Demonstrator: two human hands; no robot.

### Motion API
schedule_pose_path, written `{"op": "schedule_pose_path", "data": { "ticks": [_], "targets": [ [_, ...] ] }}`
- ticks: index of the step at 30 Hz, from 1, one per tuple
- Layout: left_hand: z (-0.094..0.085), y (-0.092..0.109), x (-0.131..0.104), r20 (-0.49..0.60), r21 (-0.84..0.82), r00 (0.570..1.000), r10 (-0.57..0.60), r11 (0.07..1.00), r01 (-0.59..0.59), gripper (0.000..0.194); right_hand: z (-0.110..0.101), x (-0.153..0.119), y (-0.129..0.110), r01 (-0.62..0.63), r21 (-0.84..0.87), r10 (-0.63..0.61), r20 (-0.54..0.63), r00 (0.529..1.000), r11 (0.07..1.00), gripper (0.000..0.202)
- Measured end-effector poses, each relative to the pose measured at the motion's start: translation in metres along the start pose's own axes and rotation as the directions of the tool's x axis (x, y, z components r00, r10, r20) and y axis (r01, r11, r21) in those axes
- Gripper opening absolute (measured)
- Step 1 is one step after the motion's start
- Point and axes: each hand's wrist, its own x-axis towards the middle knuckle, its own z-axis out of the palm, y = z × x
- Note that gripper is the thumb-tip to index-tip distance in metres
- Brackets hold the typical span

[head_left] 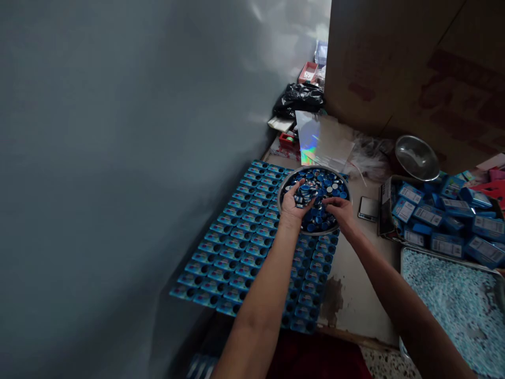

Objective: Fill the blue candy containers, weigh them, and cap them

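Observation:
A round metal bowl (345, 223) full of small blue and silver caps stands on rows of blue cards (240, 245), each card with a dark round spot. Over the bowl, my left hand (295, 204) is turned palm up and cups a heap of caps (305, 193). My right hand (340, 209) is just right of it, above the bowl's right part, with its fingers pinched together; whatever is between the fingertips is too small to make out.
Right of the bowl lie a small scale (369, 207), a box of blue packets (387, 210) and a tray of pale blue pieces (445, 300). An empty metal bowl (417, 157), a black bag (302, 99) and a red tape dispenser (288, 141) are farther back. A wall (118, 131) borders the left.

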Motion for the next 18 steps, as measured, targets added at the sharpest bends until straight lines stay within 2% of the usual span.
{"op": "schedule_pose_path", "data": {
  "ticks": [1, 3, 5, 7, 9, 10, 13, 18],
  "targets": [
    [-0.001, 0.0, -0.001, 0.015, 0.004, 1.0, -0.015, 1.0, 0.015, 0.026, -0.003, 0.001, 0.008, -0.037, -0.065, 0.037, 0.006, 0.999, 0.997, 0.032],
    [-0.004, -0.001, -0.001, 0.068, -0.01, 0.997, -0.042, 0.999, 0.042, 0.029, -0.006, 0.004, 0.017, -0.042, -0.31, 0.046, 0.005, 0.999, 0.95, 0.035],
    [-0.007, -0.004, 0.0, 0.108, -0.043, 0.992, -0.068, 0.996, 0.073, 0.032, -0.007, 0.009, 0.017, 0.012, -0.592, 0.011, 0.036, 0.999, 0.806, 0.038],
    [-0.01, -0.008, 0.002, 0.113, -0.069, 0.989, -0.1, 0.992, 0.108, 0.034, -0.007, 0.014, 0.011, 0.072, -0.789, -0.007, 0.085, 0.996, 0.61, 0.038],
    [-0.011, -0.013, 0.003, 0.105, -0.071, 0.985, -0.138, 0.987, 0.146, 0.033, -0.008, 0.02, 0.004, 0.121, -0.88, 0.004, 0.138, 0.99, 0.46, 0.034],
    [-0.011, -0.015, 0.003, 0.109, -0.069, 0.982, -0.155, 0.984, 0.163, 0.032, -0.008, 0.023, 0.001, 0.139, -0.898, 0.015, 0.16, 0.987, 0.416, 0.031],
    [-0.006, -0.019, -0.001, 0.113, -0.067, 0.977, -0.178, 0.98, 0.187, 0.028, -0.013, 0.03, -0.001, 0.177, -0.903, 0.023, 0.202, 0.979, 0.391, 0.027],
    [0.004, -0.015, -0.007, -0.007, -0.052, 0.993, -0.114, 0.992, 0.114, 0.014, -0.025, 0.035, 0.003, 0.281, -0.845, -0.039, 0.297, 0.954, 0.454, 0.024]
  ]
}}
